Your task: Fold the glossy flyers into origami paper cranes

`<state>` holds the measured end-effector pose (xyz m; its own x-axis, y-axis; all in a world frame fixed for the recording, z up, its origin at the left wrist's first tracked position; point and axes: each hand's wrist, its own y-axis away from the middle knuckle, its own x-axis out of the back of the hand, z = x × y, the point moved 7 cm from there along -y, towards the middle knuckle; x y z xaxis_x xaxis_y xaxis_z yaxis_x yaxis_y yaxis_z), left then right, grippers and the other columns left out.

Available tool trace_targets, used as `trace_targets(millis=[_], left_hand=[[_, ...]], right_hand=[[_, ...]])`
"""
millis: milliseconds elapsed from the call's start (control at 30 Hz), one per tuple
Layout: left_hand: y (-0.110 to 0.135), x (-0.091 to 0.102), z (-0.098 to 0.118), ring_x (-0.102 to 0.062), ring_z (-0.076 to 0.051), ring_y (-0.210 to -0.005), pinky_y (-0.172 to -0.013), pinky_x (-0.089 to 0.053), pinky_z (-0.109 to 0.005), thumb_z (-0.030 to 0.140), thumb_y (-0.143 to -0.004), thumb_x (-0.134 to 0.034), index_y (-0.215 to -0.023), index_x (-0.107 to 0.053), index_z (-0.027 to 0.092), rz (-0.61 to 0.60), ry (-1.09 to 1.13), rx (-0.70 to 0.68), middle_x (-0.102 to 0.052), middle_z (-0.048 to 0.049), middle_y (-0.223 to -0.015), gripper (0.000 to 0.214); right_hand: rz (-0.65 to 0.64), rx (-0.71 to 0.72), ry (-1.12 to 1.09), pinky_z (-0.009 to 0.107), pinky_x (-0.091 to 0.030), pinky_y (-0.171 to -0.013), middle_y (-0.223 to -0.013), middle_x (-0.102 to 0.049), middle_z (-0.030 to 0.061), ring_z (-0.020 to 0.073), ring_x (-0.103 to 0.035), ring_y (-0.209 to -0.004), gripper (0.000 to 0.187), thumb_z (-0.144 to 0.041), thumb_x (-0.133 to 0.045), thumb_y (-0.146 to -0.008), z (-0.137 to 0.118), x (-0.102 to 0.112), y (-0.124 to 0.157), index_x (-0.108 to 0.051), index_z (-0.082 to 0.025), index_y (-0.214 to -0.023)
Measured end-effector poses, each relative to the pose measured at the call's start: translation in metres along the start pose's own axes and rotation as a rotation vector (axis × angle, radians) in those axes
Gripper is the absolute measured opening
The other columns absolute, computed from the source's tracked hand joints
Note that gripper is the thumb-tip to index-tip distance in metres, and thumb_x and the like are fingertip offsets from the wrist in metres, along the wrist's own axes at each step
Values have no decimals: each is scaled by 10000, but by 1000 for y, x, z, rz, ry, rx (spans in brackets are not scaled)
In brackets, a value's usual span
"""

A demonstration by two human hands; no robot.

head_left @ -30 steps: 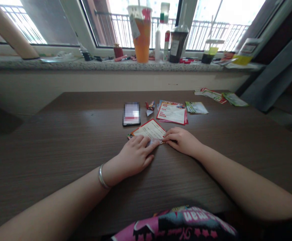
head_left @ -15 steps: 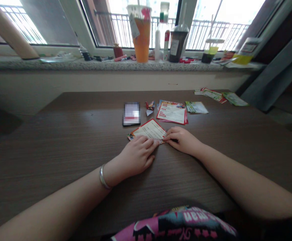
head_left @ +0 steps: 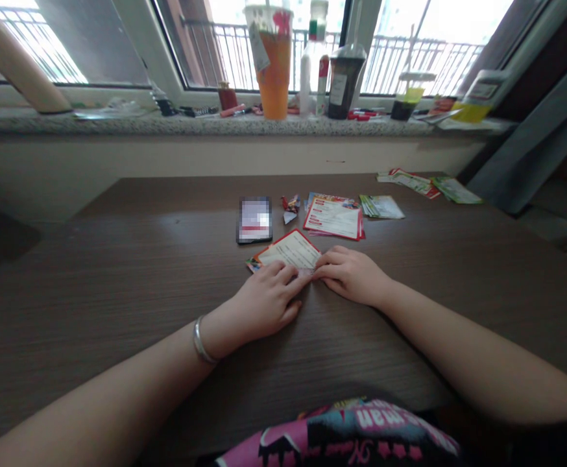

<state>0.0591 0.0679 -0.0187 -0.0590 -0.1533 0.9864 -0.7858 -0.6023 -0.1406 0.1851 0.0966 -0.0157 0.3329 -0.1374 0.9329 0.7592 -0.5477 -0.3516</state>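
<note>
A folded paper leaflet with a red border lies on the dark wood-grain table, its printed cream side up. My left hand, with a silver bangle on the wrist, presses on its near edge. My right hand holds the leaflet's right corner with its fingertips. The two hands nearly meet and hide the leaflet's lower corner. A colourful strip of paper sticks out at the leaflet's left corner.
A phone with a blurred screen, a crumpled wrapper and several leaflets lie just beyond the hands. Further right are green and red papers. Cups and bottles stand on a granite windowsill behind the table.
My right hand has slid slightly left over the leaflet's corner, closer to my left hand. The view has tilted slightly.
</note>
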Motion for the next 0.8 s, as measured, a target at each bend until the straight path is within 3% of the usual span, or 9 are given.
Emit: trace_targets(millis=[333,800], left_hand=[[-2,0,5,-487,-267,-1053,-974,-364,-406,325,-937,-449,-1350,-474,123,31,-68,-45,-579,-128,-1168,460],[-2,-1,5,-485,-269,-1056,-988,-370,-416,340,-943,-438,-1370,-458,151,12,-47,-31,-566,-113,-1210,467]], right_hand=[[-103,31,159,304,-438,-766,-979,-668,80,193,-558,-876,193,-229,-498,-923,-3,-6,-3,-687,-202,-957],[-160,-95,209,264,-415,-677,-874,-674,44,170,-602,-804,159,-191,-537,-873,13,13,7,-692,-220,-896]])
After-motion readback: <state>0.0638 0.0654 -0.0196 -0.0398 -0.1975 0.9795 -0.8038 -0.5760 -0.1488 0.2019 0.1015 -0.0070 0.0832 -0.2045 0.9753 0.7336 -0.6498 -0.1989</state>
